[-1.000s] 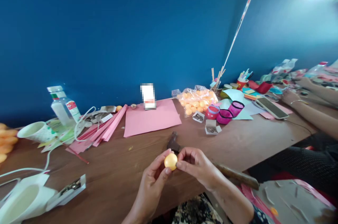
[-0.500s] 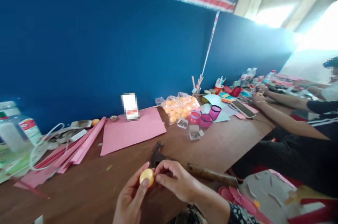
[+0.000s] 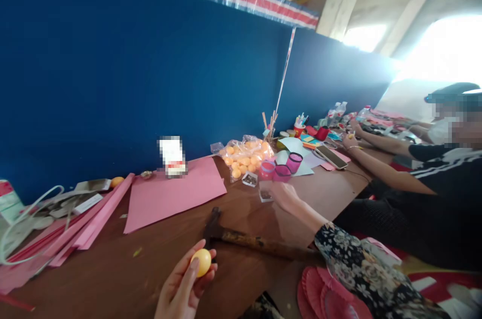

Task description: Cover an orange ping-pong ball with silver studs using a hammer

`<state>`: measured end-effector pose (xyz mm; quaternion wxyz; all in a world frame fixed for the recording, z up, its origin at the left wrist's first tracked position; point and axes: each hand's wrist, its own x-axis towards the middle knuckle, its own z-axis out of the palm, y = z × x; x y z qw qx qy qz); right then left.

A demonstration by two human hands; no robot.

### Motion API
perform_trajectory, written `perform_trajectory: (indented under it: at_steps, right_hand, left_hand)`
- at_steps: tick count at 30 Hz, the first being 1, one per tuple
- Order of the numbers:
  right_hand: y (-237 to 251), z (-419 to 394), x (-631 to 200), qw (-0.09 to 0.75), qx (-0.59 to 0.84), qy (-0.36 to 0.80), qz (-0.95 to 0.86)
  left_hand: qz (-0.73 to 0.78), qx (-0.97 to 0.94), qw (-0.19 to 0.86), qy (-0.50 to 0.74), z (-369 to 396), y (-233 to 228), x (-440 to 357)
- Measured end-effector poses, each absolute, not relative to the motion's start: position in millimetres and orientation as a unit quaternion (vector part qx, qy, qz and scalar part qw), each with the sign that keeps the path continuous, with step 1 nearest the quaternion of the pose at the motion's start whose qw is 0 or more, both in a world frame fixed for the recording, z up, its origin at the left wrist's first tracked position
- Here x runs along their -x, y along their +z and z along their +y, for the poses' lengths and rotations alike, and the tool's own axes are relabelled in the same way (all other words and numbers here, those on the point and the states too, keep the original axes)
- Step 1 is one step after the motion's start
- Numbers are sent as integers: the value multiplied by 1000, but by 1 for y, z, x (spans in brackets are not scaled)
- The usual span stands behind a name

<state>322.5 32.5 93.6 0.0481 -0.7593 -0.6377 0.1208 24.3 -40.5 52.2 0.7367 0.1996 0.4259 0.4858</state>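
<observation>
My left hand (image 3: 188,279) holds a yellow-orange ping-pong ball (image 3: 202,262) between thumb and fingers, above the near part of the table. My right hand (image 3: 286,199) is stretched forward to a small open white box (image 3: 265,194), its fingers at the box's contents. Those fingertips are hidden and a little blurred. Just beyond the left hand lies a claw hammer (image 3: 259,243), its wooden handle pointing right. A second small clear box (image 3: 249,179) with dark bits in it stands beside the white one.
Behind the boxes lies a clear bag of orange ping-pong balls (image 3: 244,161), beside pink mesh cups (image 3: 281,173). Pink sheets (image 3: 175,191) and folded pink strips (image 3: 100,218) lie left. A phone (image 3: 331,157) and a co-worker's arms (image 3: 384,168) are at right. A blue partition (image 3: 150,68) stands behind.
My right hand has left the ball and moved forward and right to the small white box. The ball stays in my left hand. The view has turned slightly right.
</observation>
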Motion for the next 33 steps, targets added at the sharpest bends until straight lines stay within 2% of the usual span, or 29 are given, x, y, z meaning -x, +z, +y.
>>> perform_trajectory:
  at_steps: [7, 23, 33]
  right_hand:
    - [85, 41, -316, 9, 758, 115, -642]
    - [86, 43, -316, -3, 726, 85, -683]
    - [61, 47, -325, 78, 712, 32, -697]
  left_hand:
    - [447, -186, 726, 489, -46, 63, -24]
    - [439, -208, 736, 471, -46, 62, -22]
    - [433, -197, 721, 504, -48, 63, -20]
